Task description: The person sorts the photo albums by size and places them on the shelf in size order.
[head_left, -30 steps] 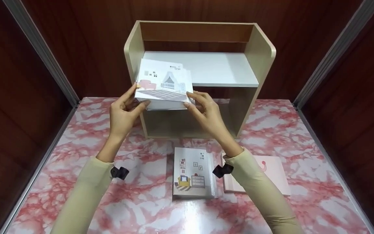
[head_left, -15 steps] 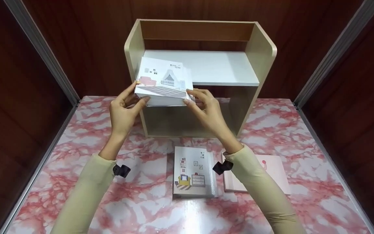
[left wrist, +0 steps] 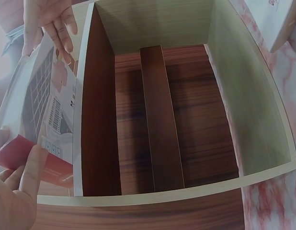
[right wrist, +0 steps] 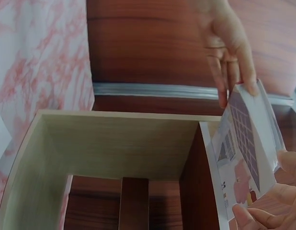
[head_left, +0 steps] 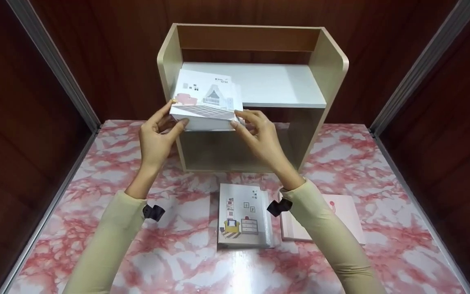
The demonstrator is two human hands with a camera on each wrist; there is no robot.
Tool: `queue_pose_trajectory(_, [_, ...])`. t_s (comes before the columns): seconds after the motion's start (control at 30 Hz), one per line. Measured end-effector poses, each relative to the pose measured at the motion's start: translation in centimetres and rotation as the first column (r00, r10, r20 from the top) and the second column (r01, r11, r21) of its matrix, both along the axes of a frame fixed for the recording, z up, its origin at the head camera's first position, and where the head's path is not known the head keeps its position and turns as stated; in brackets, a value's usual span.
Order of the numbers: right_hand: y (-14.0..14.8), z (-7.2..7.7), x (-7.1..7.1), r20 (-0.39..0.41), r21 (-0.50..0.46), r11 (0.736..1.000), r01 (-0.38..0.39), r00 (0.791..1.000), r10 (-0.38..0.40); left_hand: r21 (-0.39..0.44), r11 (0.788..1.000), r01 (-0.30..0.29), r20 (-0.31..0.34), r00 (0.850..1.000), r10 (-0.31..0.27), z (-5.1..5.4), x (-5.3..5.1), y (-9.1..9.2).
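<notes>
A thick white book (head_left: 202, 87) with a bedroom picture on its cover is tilted at the left end of the white shelf board (head_left: 280, 83). My left hand (head_left: 155, 141) holds its left side, with the thumb on the near edge. At the near right corner, my right hand (head_left: 260, 136) pinches the book between thumb and fingers. A pale edge juts out along the right side; I cannot tell whether it is a second book. In the left wrist view, a red strip (left wrist: 52, 170) shows beside my left hand. Whether the book touches the board is unclear.
The small bookcase (head_left: 328, 77) stands against the brown back wall, its lower compartment facing me. In front of it, a book with a yellow armchair picture (head_left: 239, 216) lies on the red-and-white marbled table (head_left: 186, 261). A pink book (head_left: 347, 212) lies partly under my right forearm.
Both hands have moved the book slightly forward and up in view, farther over the shelf board. The grip looks the same, and the books on the table have not moved.
</notes>
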State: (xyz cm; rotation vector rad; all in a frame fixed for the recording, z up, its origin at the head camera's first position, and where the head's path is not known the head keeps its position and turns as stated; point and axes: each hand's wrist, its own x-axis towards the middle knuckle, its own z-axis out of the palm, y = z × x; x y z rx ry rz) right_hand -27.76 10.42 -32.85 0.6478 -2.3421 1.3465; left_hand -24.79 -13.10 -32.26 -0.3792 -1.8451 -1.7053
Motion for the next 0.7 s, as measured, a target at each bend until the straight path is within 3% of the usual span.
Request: queue_pose_trajectory(0.7, [0.02,0.21,-0.32,-0.027,0.030,0.999,0.016,1.000,-0.015,-0.030,0.999,0.037,0.042,0.998,-0.036,0.25,-0.12,-0.07])
